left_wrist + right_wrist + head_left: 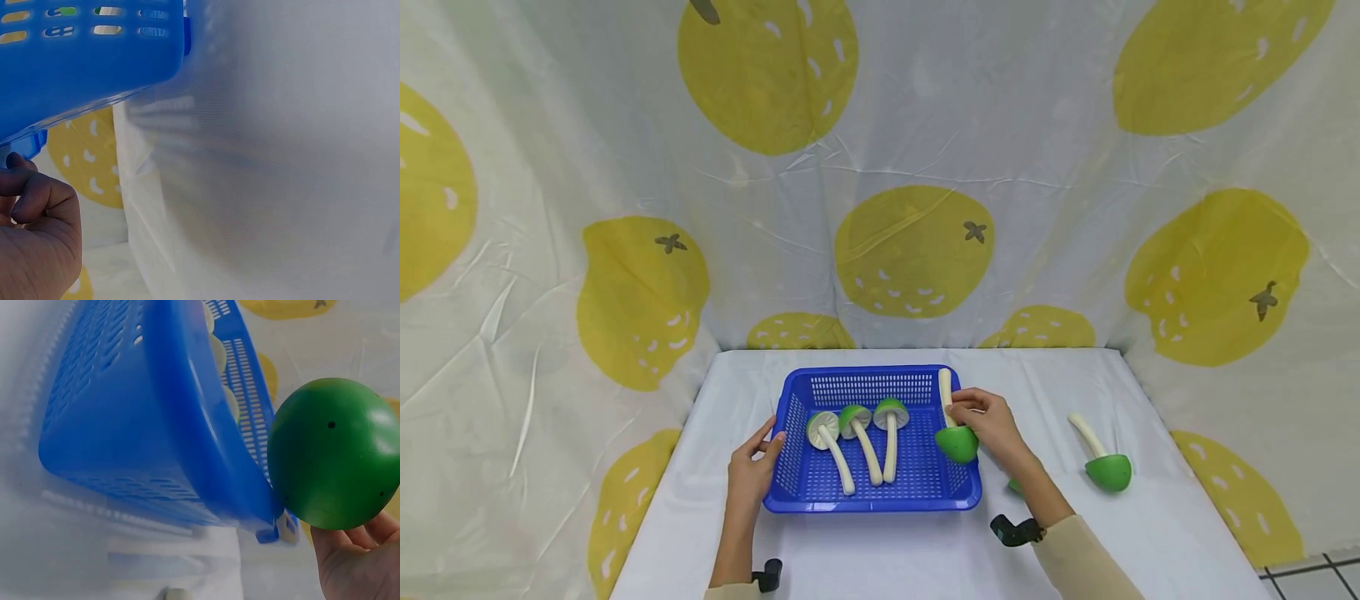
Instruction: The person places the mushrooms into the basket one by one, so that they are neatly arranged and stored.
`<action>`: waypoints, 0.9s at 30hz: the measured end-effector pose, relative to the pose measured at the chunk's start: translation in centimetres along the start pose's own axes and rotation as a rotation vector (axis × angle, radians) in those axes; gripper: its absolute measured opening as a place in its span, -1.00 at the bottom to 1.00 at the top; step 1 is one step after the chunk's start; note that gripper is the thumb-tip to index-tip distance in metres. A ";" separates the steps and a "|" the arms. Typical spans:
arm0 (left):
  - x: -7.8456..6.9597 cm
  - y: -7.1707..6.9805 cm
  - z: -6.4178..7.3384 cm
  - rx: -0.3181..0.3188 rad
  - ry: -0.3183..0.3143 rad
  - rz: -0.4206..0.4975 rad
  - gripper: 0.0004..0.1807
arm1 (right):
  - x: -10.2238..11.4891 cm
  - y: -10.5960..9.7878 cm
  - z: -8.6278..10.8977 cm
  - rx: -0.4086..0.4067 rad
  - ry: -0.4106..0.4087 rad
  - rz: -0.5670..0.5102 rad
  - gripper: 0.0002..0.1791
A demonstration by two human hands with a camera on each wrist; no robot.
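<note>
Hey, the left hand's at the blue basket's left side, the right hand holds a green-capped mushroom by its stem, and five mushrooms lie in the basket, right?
Not quite: the head view shows three mushrooms lying in the blue basket, not five. The left hand is at its left side, and the right hand holds a green-capped mushroom by its stem, as you said.

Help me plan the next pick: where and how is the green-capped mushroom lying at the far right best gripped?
Probably by the slim pale stem, pinched across its middle, coming from above: nothing covers it. It points back and left, while the green cap is broader and rounded, so likely harder to pinch.
</note>
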State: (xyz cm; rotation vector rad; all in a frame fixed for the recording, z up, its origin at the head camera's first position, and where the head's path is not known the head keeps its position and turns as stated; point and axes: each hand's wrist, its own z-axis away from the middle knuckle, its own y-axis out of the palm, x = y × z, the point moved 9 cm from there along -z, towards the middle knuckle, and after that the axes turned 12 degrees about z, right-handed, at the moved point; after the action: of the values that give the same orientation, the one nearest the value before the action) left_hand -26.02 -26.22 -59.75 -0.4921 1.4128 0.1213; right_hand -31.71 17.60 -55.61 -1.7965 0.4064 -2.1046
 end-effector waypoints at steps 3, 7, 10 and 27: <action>0.0 0.0 0.1 0.003 -0.010 -0.001 -0.37 | 0.3 0.7 0.1 0.006 -0.009 -0.008 -0.58; 0.1 0.1 0.1 0.006 -0.014 0.001 -0.37 | 0.8 1.9 0.3 0.020 -0.035 -0.002 -0.59; 0.1 0.1 0.1 0.006 -0.011 0.004 -0.38 | 1.1 2.9 0.3 0.033 -0.061 -0.001 -0.61; -0.3 0.0 0.3 -0.003 0.011 -0.011 -0.40 | 2.3 7.2 0.8 0.103 -0.092 -0.050 -0.66</action>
State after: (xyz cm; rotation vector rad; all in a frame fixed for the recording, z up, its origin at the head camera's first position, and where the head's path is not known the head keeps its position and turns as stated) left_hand -25.81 -26.01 -59.40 -0.5034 1.4209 0.1118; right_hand -30.71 10.15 -56.51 -1.8533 0.2274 -2.0275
